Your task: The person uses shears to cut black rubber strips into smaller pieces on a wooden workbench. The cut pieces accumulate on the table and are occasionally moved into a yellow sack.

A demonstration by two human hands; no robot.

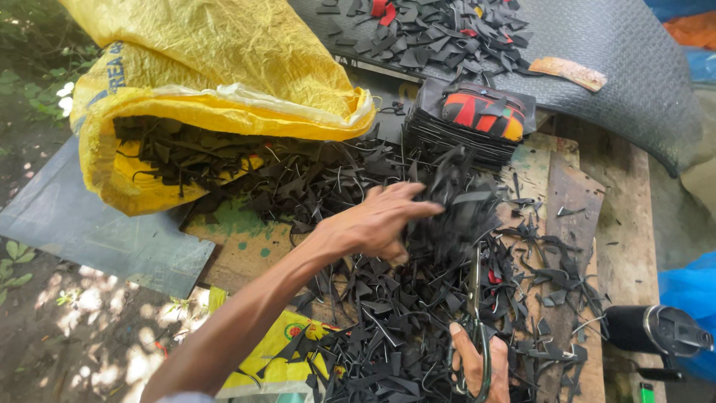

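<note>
While the yellow sack lies open-mouthed at the worktop's left, my left hand closes on a clump of black scraps from the heap just beside it. My right hand, at the near edge, grips scissors, blades pointing away. Clearing offcuts, I judge; next, swing the clump sackward without spilling.

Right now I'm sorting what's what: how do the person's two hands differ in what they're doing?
The left hand grips a blurred bunch of black scrap strips above the pile; the right hand holds metal scissors, blades up, at the frame's bottom. The left arm is extended; the right barely shows. Both are bare.
</note>
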